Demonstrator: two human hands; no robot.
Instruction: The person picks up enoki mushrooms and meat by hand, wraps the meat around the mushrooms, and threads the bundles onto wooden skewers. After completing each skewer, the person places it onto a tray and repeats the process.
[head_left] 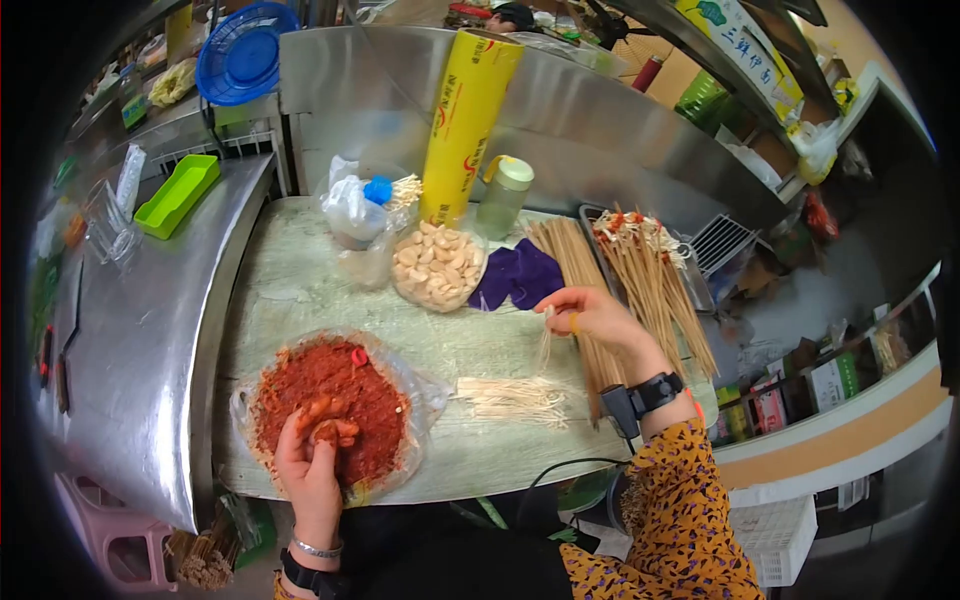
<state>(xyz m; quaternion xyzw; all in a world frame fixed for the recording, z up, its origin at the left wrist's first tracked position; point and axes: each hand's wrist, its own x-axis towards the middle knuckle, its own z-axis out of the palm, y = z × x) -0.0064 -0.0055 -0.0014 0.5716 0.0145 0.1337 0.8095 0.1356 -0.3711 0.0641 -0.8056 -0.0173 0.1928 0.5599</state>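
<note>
My left hand [318, 450] is over the bowl of red chili paste [340, 380], its fingers curled and smeared with red; what lies between them is hard to make out. My right hand [590, 318] pinches a few thin white enoki strands [546, 345], which hang down above the table. Below and left of it, a bundle of enoki [512, 401] lies flat on the board. Bare wooden skewers [575, 275] run beneath my right hand. A purple cloth [518, 276] lies just left of its fingertips.
Garlic cloves fill a bowl [438, 266] behind the enoki. A yellow film roll [465, 130] and a capped bottle [506, 195] stand behind it. Skewers with coated tips lie in a tray [700, 285] at right. A green tray [178, 196] rests on the steel counter [140, 350].
</note>
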